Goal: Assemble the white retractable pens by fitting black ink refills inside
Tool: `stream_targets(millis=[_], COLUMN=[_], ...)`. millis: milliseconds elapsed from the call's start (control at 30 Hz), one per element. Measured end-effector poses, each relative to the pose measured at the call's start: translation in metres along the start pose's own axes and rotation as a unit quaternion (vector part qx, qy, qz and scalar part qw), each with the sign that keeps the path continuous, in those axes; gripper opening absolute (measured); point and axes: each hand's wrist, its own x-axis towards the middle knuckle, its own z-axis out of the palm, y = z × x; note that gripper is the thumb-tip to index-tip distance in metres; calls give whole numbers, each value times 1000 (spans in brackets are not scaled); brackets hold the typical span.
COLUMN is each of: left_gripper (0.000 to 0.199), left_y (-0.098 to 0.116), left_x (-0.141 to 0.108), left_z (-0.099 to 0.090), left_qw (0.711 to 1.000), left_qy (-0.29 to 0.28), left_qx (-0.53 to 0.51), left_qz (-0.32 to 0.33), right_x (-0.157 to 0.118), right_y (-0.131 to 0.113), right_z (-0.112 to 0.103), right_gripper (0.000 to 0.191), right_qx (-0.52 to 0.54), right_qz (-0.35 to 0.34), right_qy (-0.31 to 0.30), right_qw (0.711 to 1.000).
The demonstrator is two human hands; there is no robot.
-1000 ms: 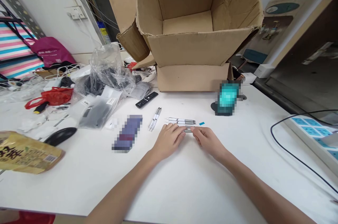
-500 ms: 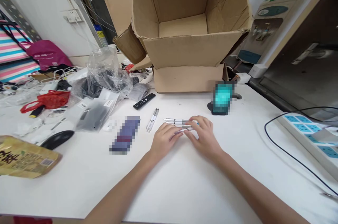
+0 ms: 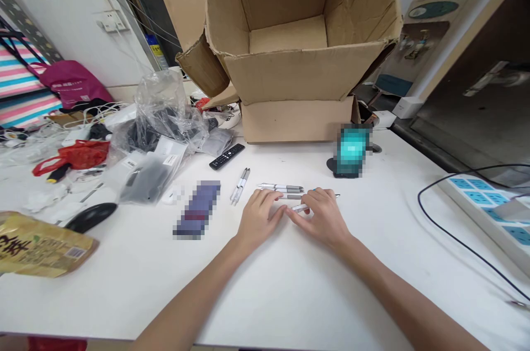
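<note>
In the middle of the white table (image 3: 265, 285), my right hand (image 3: 325, 216) is closed on a white pen (image 3: 300, 208), its slim tip poking out on the far side. My left hand (image 3: 257, 216) rests on the table just left of it, fingers bent and thumb apart, thumb tip close to my right thumb. A pen with a grey grip (image 3: 290, 197) lies behind the fingers of both hands, partly hidden. Beyond my fingertips, more white-and-grey pens (image 3: 281, 188) lie side by side. Two similar pens (image 3: 240, 185) lie at a slant to the left.
A large open cardboard box (image 3: 290, 72) stands behind. A black remote (image 3: 227, 157), a blurred purple item (image 3: 197, 210), plastic bags (image 3: 155, 171) and a gold pouch (image 3: 43, 243) lie left. A phone on a stand (image 3: 351, 151) and a power strip (image 3: 488, 205) are to the right.
My right hand has turned and drawn slightly back with a pen in it. My hands have uncovered more of the pens behind them. The view has shifted slightly.
</note>
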Motion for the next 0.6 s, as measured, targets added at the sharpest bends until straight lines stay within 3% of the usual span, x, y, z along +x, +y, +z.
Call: stream_targets(millis=[133,300,600], left_gripper=[18,15,15], left_y=[-6,-5,-3], left_x=[2,0,0], left_z=[0,3,4], left_qw=[996,983,981], left_qy=[-70,-172,-186], left_qx=[3,11,4], left_qz=[-61,-59,-52], right_x=[1,-1,-1], right_y=[0,-5,-6], right_z=[1,3,7], right_gripper=[34,30,37], right_qx=[-3,32,43], right_qz=[19,-21,-9], right_qy=[9,-26,-63], right_qw=[1000,999,997])
